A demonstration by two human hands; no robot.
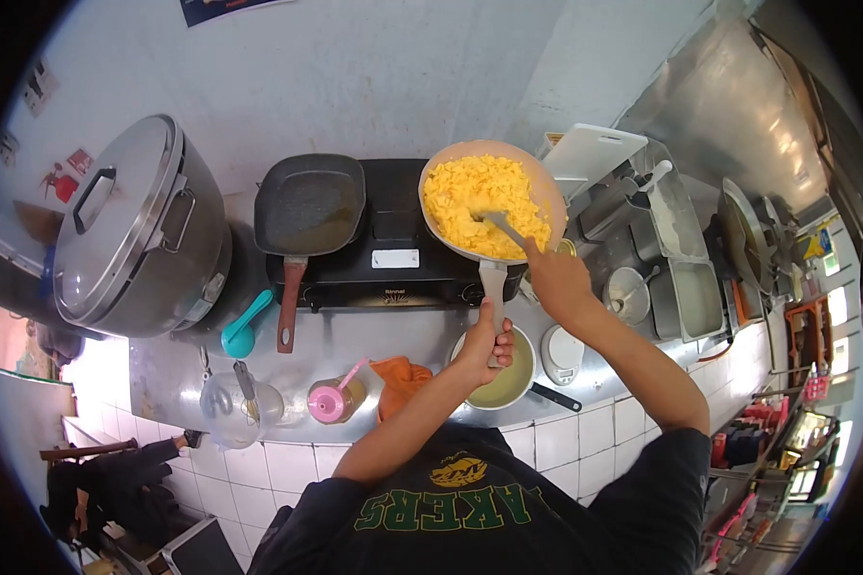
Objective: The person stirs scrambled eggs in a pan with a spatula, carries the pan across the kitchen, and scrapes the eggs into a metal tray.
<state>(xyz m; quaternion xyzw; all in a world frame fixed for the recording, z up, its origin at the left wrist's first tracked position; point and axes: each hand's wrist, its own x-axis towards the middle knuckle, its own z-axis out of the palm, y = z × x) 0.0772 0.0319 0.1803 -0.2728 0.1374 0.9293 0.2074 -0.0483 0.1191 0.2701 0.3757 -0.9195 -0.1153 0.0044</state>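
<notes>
My left hand (489, 343) is wrapped round the pale handle of a frying pan (549, 187) on the right burner of the black gas stove (393, 273). Scrambled eggs (479, 187), yellow and in soft lumps, fill much of this pan. In my right hand (558, 280) is a grey spatula (501, 225), its blade down among the eggs. Below my left hand stands a saucepan (489, 393) with pale yellow liquid and a black handle. On the left burner sits a square dark grill pan (309, 204) with a brown handle.
A large steel pot (129, 235) stands at the left. Along the counter's front are a teal ladle (240, 335), a clear jug (230, 412) with a whisk, a pink-lidded jar (331, 402) and an orange cloth (400, 381). Metal containers (695, 297) and a white scale (563, 355) are at right. Another person (115, 498) is lower left.
</notes>
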